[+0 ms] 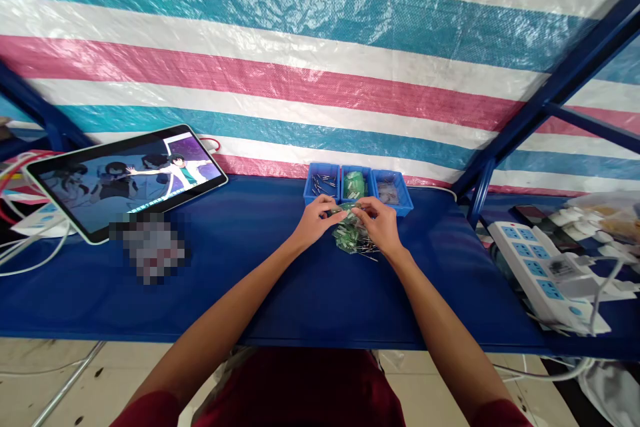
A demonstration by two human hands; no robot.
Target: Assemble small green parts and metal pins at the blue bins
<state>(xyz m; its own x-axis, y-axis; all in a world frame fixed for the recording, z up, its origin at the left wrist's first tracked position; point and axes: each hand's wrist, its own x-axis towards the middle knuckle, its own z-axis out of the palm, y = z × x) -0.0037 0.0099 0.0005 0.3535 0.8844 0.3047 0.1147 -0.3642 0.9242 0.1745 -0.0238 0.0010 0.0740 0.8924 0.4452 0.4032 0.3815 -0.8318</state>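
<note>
Premises: a makeshift workshop, fitted as a small-parts workstation. Findings: at the centre, a blue bench top bearing three open plastic bins side by side, contents sorted by kind, thin metal pins in the leftmost. At twelve o'clock, striped woven plastic sheeting hung as a wall. Toward two o'clock, a slanting blue frame. Near four o'clock, a multi-socket power strip crowded by white plugs. At five o'clock, a tiled floor. At nine o'clock, a tablet showing a cartoon.
</note>
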